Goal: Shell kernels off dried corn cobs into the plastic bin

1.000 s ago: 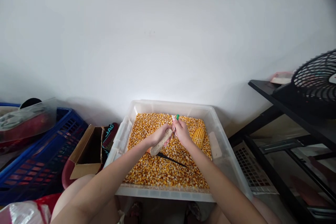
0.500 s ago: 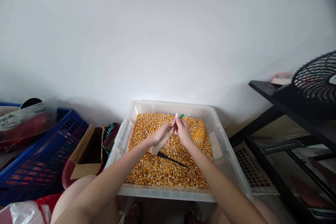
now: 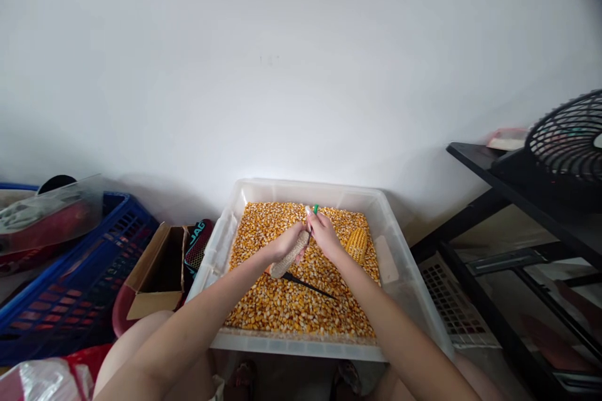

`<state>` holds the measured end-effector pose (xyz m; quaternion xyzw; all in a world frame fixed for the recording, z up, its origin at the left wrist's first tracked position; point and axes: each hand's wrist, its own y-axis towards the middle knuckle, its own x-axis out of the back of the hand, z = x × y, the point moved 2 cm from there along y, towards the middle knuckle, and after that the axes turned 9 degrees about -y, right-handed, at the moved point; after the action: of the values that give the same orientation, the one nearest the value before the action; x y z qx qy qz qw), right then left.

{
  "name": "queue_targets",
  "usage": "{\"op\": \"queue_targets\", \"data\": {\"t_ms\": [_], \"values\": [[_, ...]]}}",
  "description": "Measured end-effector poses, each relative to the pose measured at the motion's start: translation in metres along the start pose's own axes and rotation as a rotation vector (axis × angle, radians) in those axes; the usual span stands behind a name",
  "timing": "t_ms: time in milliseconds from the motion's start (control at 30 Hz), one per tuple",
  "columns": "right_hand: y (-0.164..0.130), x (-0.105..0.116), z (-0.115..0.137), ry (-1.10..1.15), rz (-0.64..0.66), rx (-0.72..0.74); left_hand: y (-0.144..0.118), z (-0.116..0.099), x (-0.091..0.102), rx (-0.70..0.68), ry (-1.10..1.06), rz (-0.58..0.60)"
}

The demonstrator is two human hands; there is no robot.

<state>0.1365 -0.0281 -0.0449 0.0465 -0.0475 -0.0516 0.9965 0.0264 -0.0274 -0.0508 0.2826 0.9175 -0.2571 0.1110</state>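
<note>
My left hand [image 3: 290, 239] is closed around a mostly bare, pale corn cob [image 3: 288, 258] slanting toward me. My right hand [image 3: 323, 233] grips a thin dark tool with a green end [image 3: 315, 208], its shaft against the upper part of the cob. The tool's exact kind is hidden by my fingers. Below both hands, loose corn kernels [image 3: 282, 307] fill a clear plastic bin [image 3: 301, 349]. On the kernels lies a black pointed tool [image 3: 308, 286] with an orange part under the cob. An ear of corn [image 3: 357, 245] with its kernels on rests right of my right hand.
Left of the bin are an open cardboard box [image 3: 157, 269], a black item marked JAG [image 3: 198, 244] and a blue basket [image 3: 70, 282]. A black stand [image 3: 498, 200] with a fan [image 3: 567, 138] is at the right. A white wall [image 3: 301, 75] rises behind.
My right hand has shifted slightly left, closer to my left hand. The green-ended tool now stands more upright. The cob has turned a little in my left hand.
</note>
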Motion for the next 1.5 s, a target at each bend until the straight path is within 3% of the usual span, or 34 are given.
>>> {"op": "queue_targets", "data": {"t_ms": [167,333,700,1000,1167,1500], "values": [[0.002,-0.002,-0.005,0.083,0.051,-0.061,0.002,-0.007,0.005,-0.086,0.149,-0.017],[0.003,-0.002,0.002,0.232,-0.013,-0.063,0.002,-0.008,0.005,-0.069,0.166,0.006],[0.001,-0.005,-0.002,0.214,-0.007,-0.069,-0.006,-0.014,0.003,-0.056,0.141,-0.007],[0.005,-0.004,-0.011,0.092,0.036,-0.081,-0.002,-0.007,0.004,-0.013,0.145,0.002],[0.004,-0.004,-0.013,0.062,0.049,-0.099,-0.002,-0.011,0.005,-0.063,0.207,0.009],[0.002,-0.002,0.003,0.204,0.015,-0.088,0.009,-0.010,0.021,0.008,-0.067,-0.165]]}}
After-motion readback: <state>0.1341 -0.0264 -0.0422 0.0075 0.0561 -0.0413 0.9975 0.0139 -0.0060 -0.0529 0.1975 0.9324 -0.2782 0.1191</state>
